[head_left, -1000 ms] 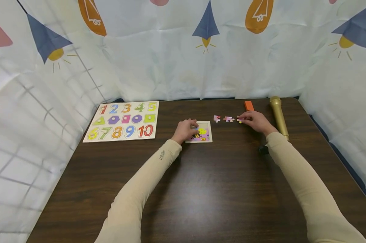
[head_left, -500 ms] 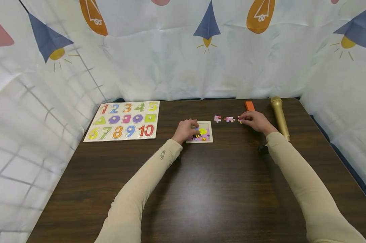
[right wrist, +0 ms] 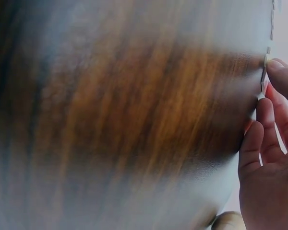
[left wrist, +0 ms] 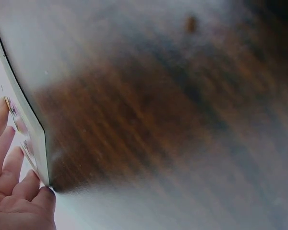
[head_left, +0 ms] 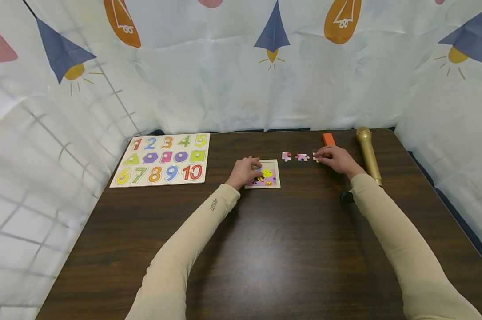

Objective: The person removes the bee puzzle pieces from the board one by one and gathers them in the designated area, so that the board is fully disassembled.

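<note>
My left hand [head_left: 244, 172] rests on a small framed jigsaw puzzle [head_left: 268, 178] showing a yellow and black bee-like figure on pink. In the left wrist view its fingertips [left wrist: 30, 179] touch the puzzle and the pale frame [left wrist: 37, 129], fingers only slightly bent. The hand hides the puzzle's left part. To the right, my right hand [head_left: 336, 160] pinches a puzzle piece [head_left: 315, 156] between thumb and fingers, close on the table. Two more loose pieces lie left of it: a pink and red piece [head_left: 286, 156] and a pink piece [head_left: 302, 157].
A number and shape board [head_left: 159, 160] lies at the back left of the dark wooden table [head_left: 264, 249]. Behind the right hand sits an orange block [head_left: 328, 139]. A gold microphone [head_left: 368, 155] lies to its right, and a black object [head_left: 346, 197] shows beside the right sleeve.
</note>
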### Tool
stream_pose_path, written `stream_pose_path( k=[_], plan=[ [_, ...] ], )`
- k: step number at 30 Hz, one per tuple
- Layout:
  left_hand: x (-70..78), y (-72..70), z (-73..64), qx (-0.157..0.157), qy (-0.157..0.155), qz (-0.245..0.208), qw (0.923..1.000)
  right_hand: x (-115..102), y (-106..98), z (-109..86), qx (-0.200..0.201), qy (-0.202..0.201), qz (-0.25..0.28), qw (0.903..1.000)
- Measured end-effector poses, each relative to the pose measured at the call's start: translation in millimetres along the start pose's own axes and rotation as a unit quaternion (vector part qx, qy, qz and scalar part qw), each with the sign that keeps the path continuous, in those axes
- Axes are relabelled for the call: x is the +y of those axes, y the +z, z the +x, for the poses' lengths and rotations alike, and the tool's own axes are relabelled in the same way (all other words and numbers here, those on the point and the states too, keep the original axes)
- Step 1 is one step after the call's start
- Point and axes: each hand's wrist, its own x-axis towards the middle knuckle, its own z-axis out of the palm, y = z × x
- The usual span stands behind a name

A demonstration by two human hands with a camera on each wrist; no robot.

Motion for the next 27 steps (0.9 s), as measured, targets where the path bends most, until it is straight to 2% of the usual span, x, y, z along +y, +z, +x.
stream_pose_path(
  k=[19, 23, 27],
  plan=[
    [-1.5, -2.3, 0.0, -0.016, 0.011, 0.018, 0.9997, -3, -2, 2.4, -0.009, 0.003, -0.003, 0.9999],
    [-1.2, -4.1, -0.2, -0.027, 0.022, 0.022, 0.9992, -13, 0, 5.6, 0.003, 0.007, -0.002, 1.0],
    [-2.6, -8.4, -1.1, -0.041, 0.041, 0.028, 0.9979, -37, 5, 11.3, 0.015, -0.002, 0.016, 0.9998]
  ],
)
